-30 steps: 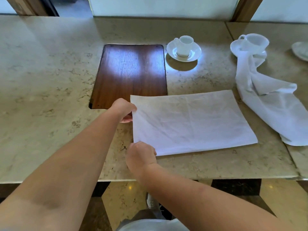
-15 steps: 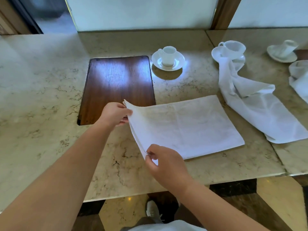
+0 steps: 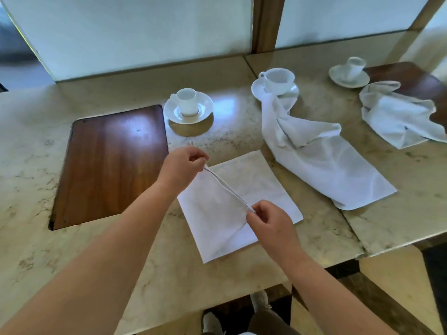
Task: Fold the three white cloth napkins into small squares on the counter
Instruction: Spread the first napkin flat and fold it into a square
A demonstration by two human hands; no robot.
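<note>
Napkin, plain white with no writing, lay half-folded on the marble counter, its lifted edge pinched at the far corner by the left hand and at the near corner by the right hand; two crumpled napkins lay beyond.
</note>
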